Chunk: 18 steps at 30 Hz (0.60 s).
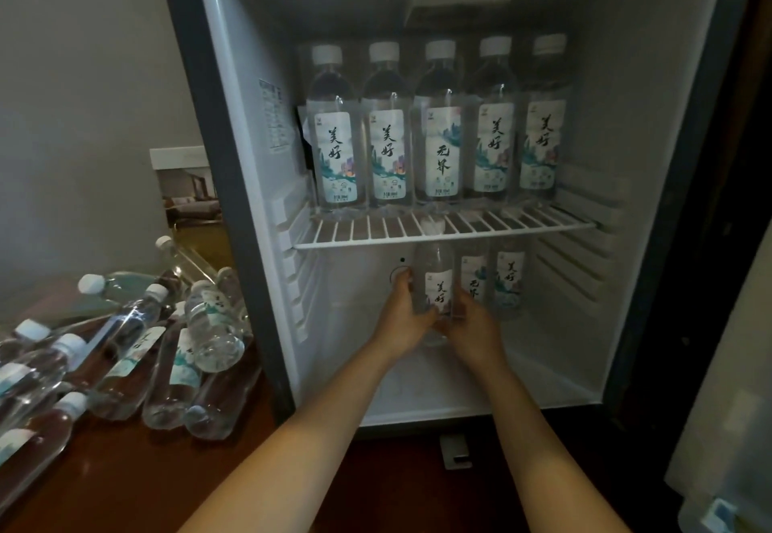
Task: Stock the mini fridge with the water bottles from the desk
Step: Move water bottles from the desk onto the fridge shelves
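Right now the held water bottle (438, 288) is upright in the lower compartment of the mini fridge (246, 181), under the wire shelf (417, 235). Its cap end sits behind the shelf's front bar. Grip: left hand (403, 317) curled round its left side, right hand (474, 330) curled round its right side, both low on the body. Can't tell if its base sits on the fridge floor; the hands cover it. 2 more bottles (509, 277) stand just right of it. The shelf carries a row of 5 bottles (440, 135), upright, side by side, labels facing out. Left of the fridge, a loose pile of bottles (175, 348) lies on the brown desk (125, 474), mostly on their sides.
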{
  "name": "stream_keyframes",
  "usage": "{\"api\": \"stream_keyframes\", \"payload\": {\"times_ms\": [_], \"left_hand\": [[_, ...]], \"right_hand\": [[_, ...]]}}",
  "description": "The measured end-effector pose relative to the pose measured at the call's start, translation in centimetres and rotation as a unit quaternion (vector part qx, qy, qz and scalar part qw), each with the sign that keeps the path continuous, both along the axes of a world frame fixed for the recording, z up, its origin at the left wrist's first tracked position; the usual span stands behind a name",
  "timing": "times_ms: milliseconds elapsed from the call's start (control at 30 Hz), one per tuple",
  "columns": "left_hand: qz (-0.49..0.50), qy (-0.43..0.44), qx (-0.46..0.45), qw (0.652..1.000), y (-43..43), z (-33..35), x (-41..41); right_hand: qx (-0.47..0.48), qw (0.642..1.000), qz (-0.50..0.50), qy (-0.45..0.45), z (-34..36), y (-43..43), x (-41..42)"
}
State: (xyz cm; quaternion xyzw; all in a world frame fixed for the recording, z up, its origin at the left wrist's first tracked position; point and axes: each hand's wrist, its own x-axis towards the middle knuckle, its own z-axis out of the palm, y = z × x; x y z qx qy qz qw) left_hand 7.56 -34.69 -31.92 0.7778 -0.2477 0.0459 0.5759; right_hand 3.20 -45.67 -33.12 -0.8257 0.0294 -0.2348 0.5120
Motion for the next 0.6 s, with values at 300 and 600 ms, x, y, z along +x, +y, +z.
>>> {"api": "stream_keyframes", "payload": {"times_ms": [300, 600], "left_hand": [[0.012, -0.012, -0.042, 0.999, -1.6, -1.6, 1.6], [0.045, 0.010, -0.006, 0.999, -2.2, -1.9, 3.2]], "right_hand": [[-0.012, 0.993, -0.113, -0.015, -1.0, -0.4, 1.6], [-0.026, 0.990, -0.135, -0.008, -0.8, -0.2, 2.8]]}}
